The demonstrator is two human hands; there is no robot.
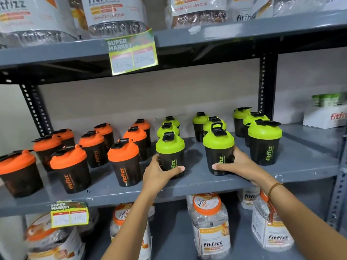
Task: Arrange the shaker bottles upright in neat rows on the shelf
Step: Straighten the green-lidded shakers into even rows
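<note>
Black shaker bottles stand upright on the grey middle shelf (197, 184). Several orange-lidded ones (123, 160) fill the left half in rows running front to back. Several green-lidded ones fill the right half in three rows. My left hand (159, 172) grips the front green-lidded bottle (170, 153) of the left green row. My right hand (239, 167) grips the front green-lidded bottle (218, 149) of the middle green row. Both bottles rest upright on the shelf near its front edge. Another green-lidded bottle (264, 142) stands at the front of the right row.
Large clear jars (210, 226) with orange lids sit on the shelf below. More jars (114, 14) stand on the top shelf. Yellow price tags (132, 53) hang from the shelf edges. A white box (324, 117) sits at the far right. Perforated uprights frame the shelf.
</note>
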